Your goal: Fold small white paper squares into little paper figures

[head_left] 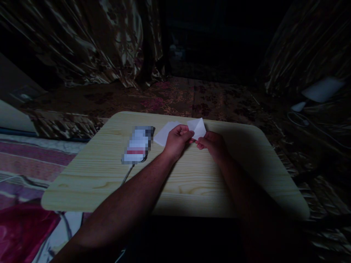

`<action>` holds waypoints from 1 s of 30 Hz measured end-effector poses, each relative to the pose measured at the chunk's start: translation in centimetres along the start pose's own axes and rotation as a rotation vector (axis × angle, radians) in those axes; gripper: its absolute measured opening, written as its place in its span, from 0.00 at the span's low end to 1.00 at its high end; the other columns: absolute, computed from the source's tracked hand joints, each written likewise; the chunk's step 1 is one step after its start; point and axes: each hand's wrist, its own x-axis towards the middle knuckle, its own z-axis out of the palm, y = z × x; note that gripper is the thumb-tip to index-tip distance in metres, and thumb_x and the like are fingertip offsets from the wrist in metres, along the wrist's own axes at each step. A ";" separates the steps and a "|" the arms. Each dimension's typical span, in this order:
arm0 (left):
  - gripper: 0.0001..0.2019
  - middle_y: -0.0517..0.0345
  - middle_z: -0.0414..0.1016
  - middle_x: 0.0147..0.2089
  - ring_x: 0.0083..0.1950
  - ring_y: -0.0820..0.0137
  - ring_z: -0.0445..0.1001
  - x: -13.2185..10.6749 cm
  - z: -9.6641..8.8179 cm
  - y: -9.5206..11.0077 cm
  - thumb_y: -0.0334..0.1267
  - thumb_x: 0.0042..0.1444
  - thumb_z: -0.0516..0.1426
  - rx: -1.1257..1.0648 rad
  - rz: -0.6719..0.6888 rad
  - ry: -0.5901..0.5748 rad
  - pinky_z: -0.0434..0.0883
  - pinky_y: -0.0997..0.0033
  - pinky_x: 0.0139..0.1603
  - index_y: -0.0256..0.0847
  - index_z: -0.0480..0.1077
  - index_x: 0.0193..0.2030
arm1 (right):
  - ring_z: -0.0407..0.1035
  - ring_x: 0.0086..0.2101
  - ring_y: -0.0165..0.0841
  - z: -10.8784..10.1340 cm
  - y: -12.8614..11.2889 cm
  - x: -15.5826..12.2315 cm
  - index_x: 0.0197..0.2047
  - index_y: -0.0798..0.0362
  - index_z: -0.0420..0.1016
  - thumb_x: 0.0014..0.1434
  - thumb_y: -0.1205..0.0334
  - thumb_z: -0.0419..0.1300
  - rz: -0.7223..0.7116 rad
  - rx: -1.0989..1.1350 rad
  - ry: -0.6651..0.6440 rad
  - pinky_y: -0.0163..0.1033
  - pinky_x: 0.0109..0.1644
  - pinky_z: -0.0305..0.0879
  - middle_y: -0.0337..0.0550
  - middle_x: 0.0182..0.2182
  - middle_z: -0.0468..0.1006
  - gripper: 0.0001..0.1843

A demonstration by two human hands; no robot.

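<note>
A small folded sheet of white paper [197, 128] is held up between my two hands, over the far half of the wooden table. My left hand [178, 138] pinches its left edge, thumb on top. At the lower right corner, my right hand [212, 143] grips the paper between thumb and fingers. A crease runs across the sheet to its pointed top corner. Just behind my left hand lies more white paper [163, 134], flat on the table and partly covered by that hand; I cannot tell how many sheets.
A phone [138, 144], its screen blurred, lies left on the light wooden table [192, 182] with a white cable [127, 174] plugged in. Beyond stand patterned curtains [123, 40] and a cloth-covered ledge [175, 95]. A white lamp [323, 89] is at right, striped bedding [33, 157] at left.
</note>
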 end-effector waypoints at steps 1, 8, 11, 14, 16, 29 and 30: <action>0.17 0.62 0.74 0.27 0.26 0.74 0.73 0.0 0.0 -0.1 0.39 0.41 0.67 0.004 0.010 -0.008 0.71 0.72 0.31 0.38 0.67 0.35 | 0.74 0.24 0.32 0.1 0.0 0.0 0.25 0.53 0.67 0.50 0.55 0.64 0.002 -0.008 -0.014 0.38 0.30 0.72 0.42 0.26 0.81 0.13; 0.11 0.67 0.68 0.24 0.23 0.78 0.65 0.3 -0.3 -0.3 0.35 0.44 0.64 0.219 0.218 0.084 0.63 0.77 0.26 0.40 0.65 0.31 | 0.73 0.28 0.31 0.1 0.1 0.2 0.37 0.52 0.69 0.49 0.54 0.66 -0.158 -0.144 0.181 0.36 0.31 0.70 0.39 0.30 0.78 0.15; 0.08 0.65 0.68 0.26 0.26 0.77 0.65 0.0 -0.2 -0.2 0.34 0.46 0.61 0.377 0.299 0.131 0.62 0.77 0.28 0.40 0.67 0.32 | 0.71 0.29 0.31 0.1 -0.2 0.0 0.37 0.51 0.69 0.50 0.55 0.65 -0.307 -0.250 0.359 0.36 0.33 0.68 0.37 0.29 0.75 0.13; 0.04 0.63 0.68 0.27 0.28 0.75 0.64 -0.7 -0.1 -0.1 0.34 0.48 0.59 0.538 0.378 0.124 0.61 0.75 0.31 0.40 0.69 0.33 | 0.71 0.29 0.31 0.5 -0.7 -0.7 0.38 0.50 0.67 0.53 0.54 0.62 -0.356 -0.228 0.361 0.36 0.33 0.68 0.37 0.29 0.74 0.12; 0.03 0.62 0.70 0.28 0.28 0.73 0.64 -1.2 0.0 0.1 0.34 0.51 0.58 0.631 0.432 0.090 0.61 0.74 0.32 0.41 0.71 0.34 | 0.72 0.29 0.31 0.8 -1.1 -1.1 0.44 0.48 0.66 0.54 0.53 0.62 -0.348 -0.196 0.277 0.36 0.34 0.69 0.36 0.29 0.76 0.16; 0.05 0.55 0.75 0.36 0.35 0.69 0.69 -1.6 -0.1 0.2 0.36 0.56 0.57 0.837 0.573 -0.042 0.64 0.71 0.39 0.42 0.73 0.39 | 0.75 0.36 0.33 1.2 -0.9 -1.2 0.53 0.48 0.68 0.52 0.56 0.66 -0.394 -0.216 0.193 0.38 0.40 0.72 0.39 0.36 0.79 0.25; 0.05 0.55 0.75 0.35 0.34 0.69 0.69 -1.6 -0.1 0.2 0.36 0.56 0.57 0.835 0.568 -0.036 0.64 0.71 0.39 0.42 0.73 0.39 | 0.75 0.36 0.33 1.2 -0.9 -1.2 0.52 0.48 0.69 0.52 0.56 0.66 -0.400 -0.206 0.189 0.38 0.39 0.72 0.40 0.36 0.79 0.23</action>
